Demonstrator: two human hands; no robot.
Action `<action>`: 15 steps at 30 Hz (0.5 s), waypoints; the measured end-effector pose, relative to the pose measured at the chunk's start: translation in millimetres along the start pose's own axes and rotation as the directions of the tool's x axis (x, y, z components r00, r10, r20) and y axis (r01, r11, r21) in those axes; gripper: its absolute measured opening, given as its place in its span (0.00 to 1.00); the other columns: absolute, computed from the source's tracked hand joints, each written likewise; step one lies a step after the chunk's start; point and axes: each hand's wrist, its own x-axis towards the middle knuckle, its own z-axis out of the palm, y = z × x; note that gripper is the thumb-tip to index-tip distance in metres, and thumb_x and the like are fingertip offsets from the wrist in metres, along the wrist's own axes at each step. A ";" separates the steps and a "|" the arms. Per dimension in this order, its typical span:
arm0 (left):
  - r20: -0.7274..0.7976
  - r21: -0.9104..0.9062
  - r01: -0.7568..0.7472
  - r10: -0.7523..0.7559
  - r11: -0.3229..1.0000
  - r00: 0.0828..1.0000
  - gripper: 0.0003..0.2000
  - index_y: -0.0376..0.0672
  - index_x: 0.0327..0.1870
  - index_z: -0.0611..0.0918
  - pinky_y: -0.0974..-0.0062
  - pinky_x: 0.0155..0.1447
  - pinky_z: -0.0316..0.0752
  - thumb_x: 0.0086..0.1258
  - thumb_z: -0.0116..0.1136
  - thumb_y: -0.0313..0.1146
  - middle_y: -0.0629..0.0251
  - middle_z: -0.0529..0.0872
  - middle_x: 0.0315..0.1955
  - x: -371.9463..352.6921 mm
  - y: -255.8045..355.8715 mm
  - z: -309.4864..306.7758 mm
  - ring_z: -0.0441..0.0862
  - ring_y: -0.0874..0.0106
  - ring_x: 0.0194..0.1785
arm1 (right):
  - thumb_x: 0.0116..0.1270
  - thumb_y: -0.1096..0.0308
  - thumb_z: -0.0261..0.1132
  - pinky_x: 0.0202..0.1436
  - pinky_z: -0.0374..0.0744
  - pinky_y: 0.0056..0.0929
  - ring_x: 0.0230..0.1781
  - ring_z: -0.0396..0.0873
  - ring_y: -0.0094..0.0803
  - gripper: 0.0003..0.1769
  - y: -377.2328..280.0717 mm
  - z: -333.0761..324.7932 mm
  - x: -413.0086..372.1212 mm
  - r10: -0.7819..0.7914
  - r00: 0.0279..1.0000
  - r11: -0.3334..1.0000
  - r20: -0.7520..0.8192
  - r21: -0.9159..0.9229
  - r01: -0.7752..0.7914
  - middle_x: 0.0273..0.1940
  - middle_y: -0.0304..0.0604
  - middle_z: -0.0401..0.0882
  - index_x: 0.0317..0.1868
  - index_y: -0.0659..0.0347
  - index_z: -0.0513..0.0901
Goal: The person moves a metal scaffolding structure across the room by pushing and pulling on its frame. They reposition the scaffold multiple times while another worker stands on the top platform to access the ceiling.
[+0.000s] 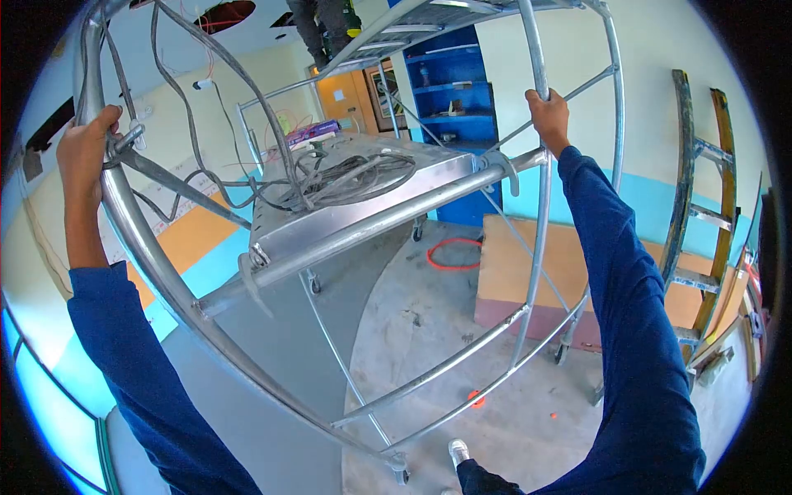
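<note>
Both hands are closed on one item, a silver tubular metal scaffold frame standing directly ahead of the wearer and spanning the space between the arms. The left hand is clenched on the thick left upright, beside the joint with a diagonal brace. The right hand is wrapped around the slimmer right upright (the thumb side is only partly visible).

Principal relation: the uprights run lengthwise up and down between the floor and the hands, while the crossbar runs left to right below both grips. The right hand is the nearer to the crossbar, just above its right end; the left hand sits well apart from its left end. Both arms are extended, one at each side of the frame.

Beyond the crossbar lies a grey metal deck, carrying a loose tangle of grey cables and, at its far side, purple boxes. A black castor is at the near foot of the frame. A co-worker's legs are visible on the higher platform. To the right, a worn wooden-railed ladder leans near the wall; a red-orange hose loop rests on the far floor.
</note>
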 end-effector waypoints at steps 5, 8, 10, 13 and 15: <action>0.022 -0.067 0.005 -0.003 0.998 1.000 0.16 0.38 0.25 0.82 0.76 0.36 0.69 0.51 0.66 0.45 0.64 0.81 0.23 3.4 -3.3 0.2 0.77 0.73 0.27 | 0.56 0.52 0.62 0.36 0.77 0.42 0.27 0.81 0.46 0.22 6.1 3.9 4.5 0.016 1.000 1.000 0.004 0.010 -0.016 0.24 0.56 0.80 0.28 0.69 0.79; 0.032 -0.074 0.044 -0.042 0.996 0.999 0.16 0.38 0.25 0.82 0.76 0.36 0.70 0.51 0.66 0.45 0.64 0.81 0.23 3.5 -3.0 0.7 0.76 0.73 0.27 | 0.56 0.52 0.62 0.36 0.77 0.42 0.27 0.81 0.45 0.22 5.6 4.0 4.8 0.033 0.999 0.999 0.009 0.020 -0.033 0.24 0.55 0.80 0.28 0.69 0.79; 0.035 -0.067 0.031 -0.029 0.997 0.999 0.16 0.38 0.25 0.83 0.76 0.35 0.70 0.51 0.67 0.45 0.64 0.81 0.23 3.8 -1.2 1.3 0.77 0.73 0.26 | 0.56 0.52 0.62 0.36 0.77 0.42 0.27 0.81 0.45 0.22 6.5 1.2 3.7 0.034 0.999 0.999 0.016 0.020 -0.034 0.24 0.55 0.81 0.27 0.68 0.80; 0.008 -0.041 0.029 -0.029 0.999 1.000 0.16 0.38 0.25 0.83 0.76 0.34 0.70 0.50 0.67 0.44 0.63 0.82 0.22 3.4 -2.8 0.5 0.77 0.74 0.26 | 0.55 0.52 0.63 0.36 0.77 0.42 0.27 0.81 0.44 0.22 3.7 2.8 2.7 0.030 1.000 1.000 0.007 -0.005 -0.030 0.24 0.54 0.81 0.28 0.68 0.80; 0.003 -0.039 0.040 -0.040 0.998 0.999 0.16 0.38 0.25 0.83 0.77 0.34 0.71 0.50 0.68 0.43 0.62 0.82 0.21 5.1 -3.9 0.5 0.78 0.74 0.25 | 0.55 0.52 0.63 0.37 0.78 0.42 0.27 0.81 0.45 0.22 2.8 1.6 1.8 0.022 1.000 1.000 -0.001 0.008 -0.022 0.24 0.54 0.81 0.28 0.68 0.80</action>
